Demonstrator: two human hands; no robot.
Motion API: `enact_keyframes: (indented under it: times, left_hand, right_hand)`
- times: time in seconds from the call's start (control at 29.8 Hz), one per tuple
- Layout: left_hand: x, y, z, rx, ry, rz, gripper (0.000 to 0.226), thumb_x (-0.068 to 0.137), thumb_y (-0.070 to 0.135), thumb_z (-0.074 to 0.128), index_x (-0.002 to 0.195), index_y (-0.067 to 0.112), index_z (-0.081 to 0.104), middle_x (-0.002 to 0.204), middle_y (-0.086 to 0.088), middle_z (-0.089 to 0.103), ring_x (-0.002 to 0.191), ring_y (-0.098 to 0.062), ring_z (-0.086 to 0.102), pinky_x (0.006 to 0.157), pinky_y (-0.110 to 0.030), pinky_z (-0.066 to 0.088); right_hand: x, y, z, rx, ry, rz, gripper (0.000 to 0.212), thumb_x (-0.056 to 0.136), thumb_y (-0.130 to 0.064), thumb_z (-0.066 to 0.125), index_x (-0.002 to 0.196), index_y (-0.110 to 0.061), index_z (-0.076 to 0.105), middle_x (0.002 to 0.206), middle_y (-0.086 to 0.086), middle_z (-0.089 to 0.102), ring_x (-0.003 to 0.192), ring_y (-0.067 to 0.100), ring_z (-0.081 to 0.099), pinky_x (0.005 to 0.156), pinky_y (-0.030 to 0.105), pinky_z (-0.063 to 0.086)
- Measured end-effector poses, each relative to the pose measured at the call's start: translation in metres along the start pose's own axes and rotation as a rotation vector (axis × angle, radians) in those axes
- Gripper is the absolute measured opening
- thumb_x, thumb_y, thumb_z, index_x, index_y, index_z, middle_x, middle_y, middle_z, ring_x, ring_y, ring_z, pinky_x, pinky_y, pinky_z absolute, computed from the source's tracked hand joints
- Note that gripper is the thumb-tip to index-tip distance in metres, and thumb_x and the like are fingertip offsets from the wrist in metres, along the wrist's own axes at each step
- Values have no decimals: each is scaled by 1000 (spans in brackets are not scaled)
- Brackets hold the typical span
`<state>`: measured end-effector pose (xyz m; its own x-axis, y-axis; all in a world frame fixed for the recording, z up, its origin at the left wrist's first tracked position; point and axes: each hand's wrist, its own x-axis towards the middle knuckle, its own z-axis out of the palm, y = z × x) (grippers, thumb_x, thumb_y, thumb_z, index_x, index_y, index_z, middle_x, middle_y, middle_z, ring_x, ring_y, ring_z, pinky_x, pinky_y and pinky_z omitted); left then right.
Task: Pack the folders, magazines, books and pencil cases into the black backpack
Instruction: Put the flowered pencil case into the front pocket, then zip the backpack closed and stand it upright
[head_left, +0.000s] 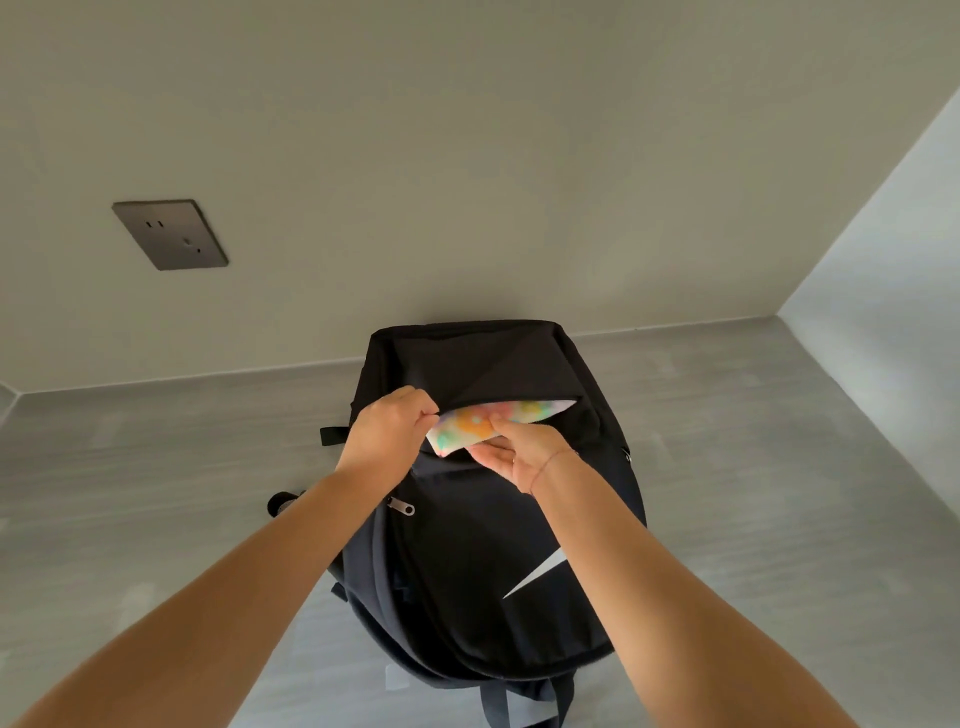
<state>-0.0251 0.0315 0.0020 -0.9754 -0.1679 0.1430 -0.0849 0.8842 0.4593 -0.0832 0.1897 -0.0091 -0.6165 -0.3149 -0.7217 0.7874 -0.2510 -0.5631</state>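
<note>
Mid-frame, the left grip pinched the pocket edge of the black backpack; the right grip pinched a half-inserted pencil case.

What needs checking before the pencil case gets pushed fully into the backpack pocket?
1. Pocket held open: ok. The left hand pinches the opening's edge on the black fabric backpack.
2. Grip: ok. The right hand holds the pastel multicoloured soft pencil case, thumb on top, fingers beneath.
3. Alignment: ok. The case's far end is already inside the opening.
4. Room inside the pocket: cannot tell, the interior is hidden.
5. Silver zip pull: ok, it lies below the opening, clear of the case.
</note>
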Motion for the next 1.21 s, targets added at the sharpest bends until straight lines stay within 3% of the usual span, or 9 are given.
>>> enact_keyframes:
  times: [0.2, 0.37, 0.47, 0.57, 0.67, 0.74, 0.91, 1.08, 1.21]
  left_hand:
    - [1, 12, 0, -27, 8, -10, 14, 94, 15, 54, 97, 6, 64, 94, -6, 63, 77, -11, 55, 65, -19, 39]
    - [-2, 7, 1, -63, 28, 29, 13, 91, 15, 58, 97, 6, 65, 93, -7, 65, 79, -16, 61, 64, -16, 42]
    - [-10, -7, 7, -152, 82, -48, 17, 91, 16, 58, 104, 8, 65, 98, -4, 63, 83, -12, 59, 69, -15, 43]
    - [-20, -21, 13, -168, 85, -169, 23, 93, 17, 54, 114, 10, 61, 107, -4, 60, 95, -15, 60, 77, -21, 45]
    - [-27, -26, 18, -156, 20, -212, 30, 91, 21, 57, 121, 13, 56, 114, -2, 59, 102, -15, 58, 82, -23, 46]
    - [-28, -25, 19, -142, -27, -214, 40, 88, 22, 62, 126, 15, 53, 120, -1, 56, 104, -14, 57, 85, -24, 47]
    - [-26, -23, 19, -119, -79, -211, 33, 84, 21, 67, 115, 13, 58, 115, -2, 53, 86, -12, 53, 77, -24, 47]
    - [-26, -24, 13, -98, -71, -175, 14, 83, 21, 68, 92, 14, 60, 97, 4, 56, 84, -13, 52, 71, -25, 44]
    - [-25, -24, 4, -226, -69, -272, 7, 85, 18, 67, 90, 17, 62, 77, 10, 61, 74, -7, 58, 62, -14, 41]
  right_hand:
    - [24, -1, 30, 221, 120, -25, 5, 87, 5, 59, 84, 1, 60, 75, 14, 63, 65, 23, 63, 90, 38, 54]
    - [28, 4, 28, 178, 109, -68, 7, 88, 3, 57, 95, 2, 59, 79, 15, 65, 68, 24, 66, 85, 38, 56]
    - [12, 14, 19, -85, 98, -133, 4, 88, -7, 62, 90, -3, 60, 80, 11, 65, 69, 19, 67, 74, 31, 58]
    - [-1, 35, 15, -492, 168, -401, 17, 86, -17, 63, 99, -7, 63, 84, 4, 66, 69, 14, 66, 65, 24, 57]
    - [0, 53, 19, -973, 138, -658, 32, 86, -29, 62, 116, -18, 58, 117, -3, 61, 105, 14, 61, 90, 28, 52]
    - [3, 56, 22, -1183, 114, -699, 39, 89, -32, 59, 125, -19, 51, 126, -2, 57, 115, 15, 56, 93, 30, 50]
    - [-4, 58, 17, -1373, 120, -821, 32, 93, -31, 52, 124, -20, 54, 130, -3, 50, 102, 19, 62, 83, 32, 54]
    - [-17, 69, 5, -1332, 194, -1020, 27, 92, -26, 55, 118, -19, 59, 123, -4, 53, 85, 16, 65, 73, 29, 57]
    - [-12, 66, 10, -1368, 154, -1124, 36, 88, -24, 62, 123, -19, 58, 123, 0, 49, 95, 17, 61, 76, 29, 57]
